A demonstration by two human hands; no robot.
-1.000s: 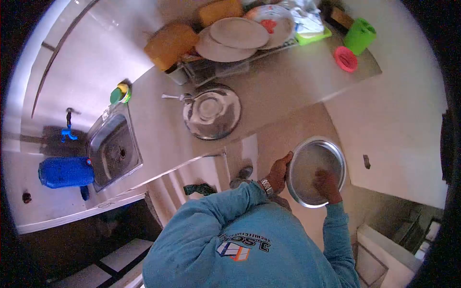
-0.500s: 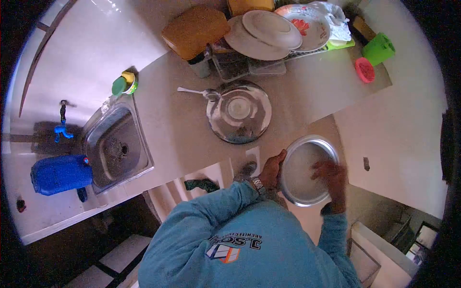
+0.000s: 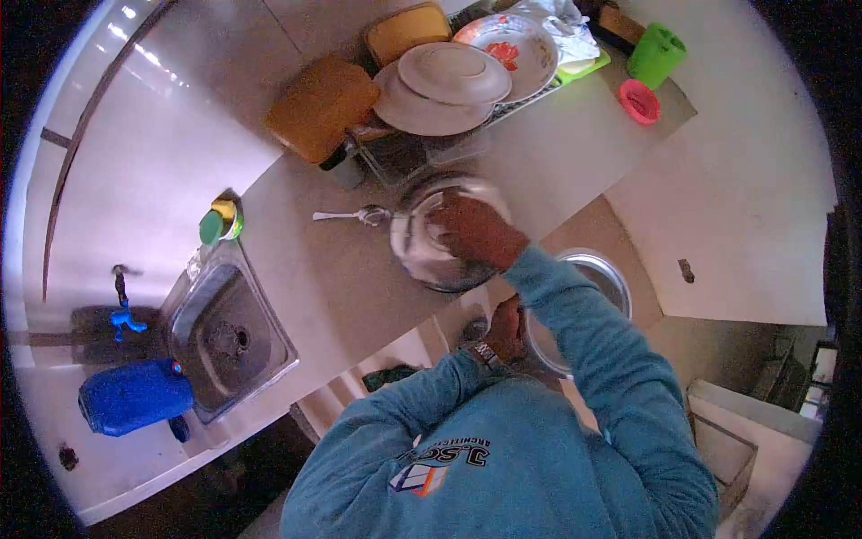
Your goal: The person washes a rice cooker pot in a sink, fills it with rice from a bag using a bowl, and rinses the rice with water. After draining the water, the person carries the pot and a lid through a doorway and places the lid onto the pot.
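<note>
My left hand [image 3: 505,332] grips the left rim of a round metal basin [image 3: 612,277], held low in front of the counter. My right forearm crosses above the basin and hides much of it. Over a shiny round metal dish [image 3: 417,250] on the counter, my right hand [image 3: 480,232] reaches to the middle; motion blur and the back of the hand conceal the fingers. Left of this dish lies a spoon [image 3: 337,216], its bowl end near the dish's edge.
At left are a steel sink [image 3: 220,337], a blue jerrycan [image 3: 135,398] and a blue tap [image 3: 126,319]. Stacked plates [image 3: 456,74] stand along the back. A green cup [image 3: 656,56] and a pink container [image 3: 638,102] sit at the far right.
My right hand has moved from inside the basin, up and left to the metal dish. My left hand stays on the basin's rim. The view has shifted and turned a little.
</note>
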